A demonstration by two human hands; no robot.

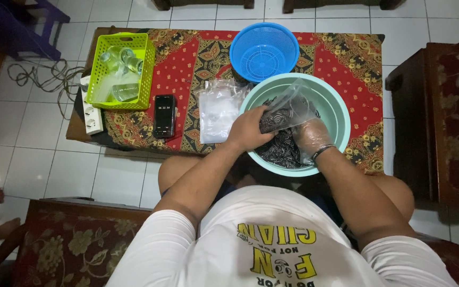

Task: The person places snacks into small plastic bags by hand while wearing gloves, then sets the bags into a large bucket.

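A pale green basin stands at the table's near edge, filled with small dark striped seeds. My left hand grips a clear plastic bag partly filled with the seeds, holding it over the basin. My right hand, covered by a thin clear plastic glove, rests in the seeds just beside the bag's mouth; what it holds is hidden.
A blue plastic strainer sits behind the basin. A stack of clear bags, a black phone, a lime green basket with glass jars and a white power strip lie to the left. A wooden chair stands to the right.
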